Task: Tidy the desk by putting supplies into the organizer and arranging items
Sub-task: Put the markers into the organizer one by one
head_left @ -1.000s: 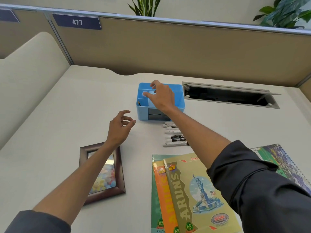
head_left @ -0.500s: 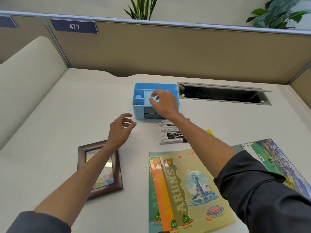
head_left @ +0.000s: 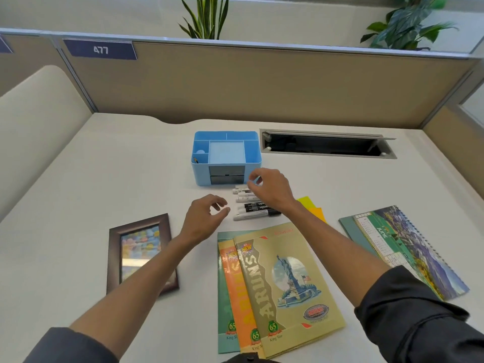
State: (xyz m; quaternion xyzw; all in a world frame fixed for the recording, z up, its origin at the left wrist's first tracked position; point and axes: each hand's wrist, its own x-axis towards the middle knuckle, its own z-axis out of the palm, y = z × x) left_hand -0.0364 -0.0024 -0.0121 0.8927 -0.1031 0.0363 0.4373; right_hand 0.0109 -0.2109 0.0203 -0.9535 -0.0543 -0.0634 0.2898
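Pale cream surface [head_left: 110, 163] sitting inside tan partition walls [head_left: 262, 82]. Blue number plate [head_left: 100, 50] reading 477, top left. Open cable hatch [head_left: 327, 146] lying at rear. Two leafy plants [head_left: 207, 17] standing behind partition. Even light falling.

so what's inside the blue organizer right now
The organizer holds a pale blue pad in its big middle compartment and a small dark, pen-like tip in the front left slot. The slot bottoms and the front drawers' contents are hidden.

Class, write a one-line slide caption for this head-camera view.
Both hands, left and right, hover empty over markers before a blue organizer.
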